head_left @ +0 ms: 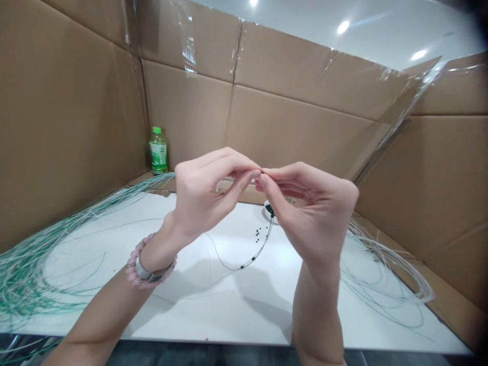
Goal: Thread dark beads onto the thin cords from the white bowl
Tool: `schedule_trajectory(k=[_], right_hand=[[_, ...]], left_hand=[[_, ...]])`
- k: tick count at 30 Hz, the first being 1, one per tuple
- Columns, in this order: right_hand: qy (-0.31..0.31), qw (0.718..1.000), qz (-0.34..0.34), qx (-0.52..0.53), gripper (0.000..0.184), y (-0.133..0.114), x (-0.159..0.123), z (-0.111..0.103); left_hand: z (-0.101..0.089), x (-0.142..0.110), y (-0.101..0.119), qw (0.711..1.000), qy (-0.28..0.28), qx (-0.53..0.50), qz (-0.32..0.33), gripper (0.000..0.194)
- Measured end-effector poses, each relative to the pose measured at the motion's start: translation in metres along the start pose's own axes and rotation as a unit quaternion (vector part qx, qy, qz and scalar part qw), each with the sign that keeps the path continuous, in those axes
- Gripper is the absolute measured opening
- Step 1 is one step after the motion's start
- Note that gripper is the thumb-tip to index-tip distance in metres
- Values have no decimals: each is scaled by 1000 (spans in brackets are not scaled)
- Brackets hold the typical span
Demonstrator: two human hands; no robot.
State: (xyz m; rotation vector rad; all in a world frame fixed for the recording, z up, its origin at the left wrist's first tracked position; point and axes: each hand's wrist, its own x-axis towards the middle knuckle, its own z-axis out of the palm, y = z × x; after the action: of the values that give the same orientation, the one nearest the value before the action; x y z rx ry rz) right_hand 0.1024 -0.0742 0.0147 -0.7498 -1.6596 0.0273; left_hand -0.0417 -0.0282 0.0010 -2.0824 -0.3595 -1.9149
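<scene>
Thin black-beaded cord (253, 257) slants up from the white bench (236, 310) and vanishes behind the right hand (308, 213), which lies nearer it than the left hand (202, 195), both grips closed in a fingertip pinch above the bench, whatever they pinch too fine to see.

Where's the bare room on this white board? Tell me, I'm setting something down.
Use the flat white surface at the front, between the left forearm and right forearm, below the thin black beaded wire. It's crowded left and right by green-and-white wire loops, and near the right hand by scattered black beads.
</scene>
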Motion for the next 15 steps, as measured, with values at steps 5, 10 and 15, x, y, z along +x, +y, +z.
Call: schedule_trajectory(k=[5, 10, 15], right_hand=[[-62, 994, 77, -44, 11, 5, 3, -11], [-202, 970, 130, -30, 9, 13, 8, -27], [-124, 984, 116, 47, 5, 21, 10, -16]], left_hand=[[-1, 0, -7, 999, 8, 45, -10, 10], [5, -3, -10, 998, -33, 55, -6, 12], [13, -7, -10, 998, -47, -8, -51, 13]])
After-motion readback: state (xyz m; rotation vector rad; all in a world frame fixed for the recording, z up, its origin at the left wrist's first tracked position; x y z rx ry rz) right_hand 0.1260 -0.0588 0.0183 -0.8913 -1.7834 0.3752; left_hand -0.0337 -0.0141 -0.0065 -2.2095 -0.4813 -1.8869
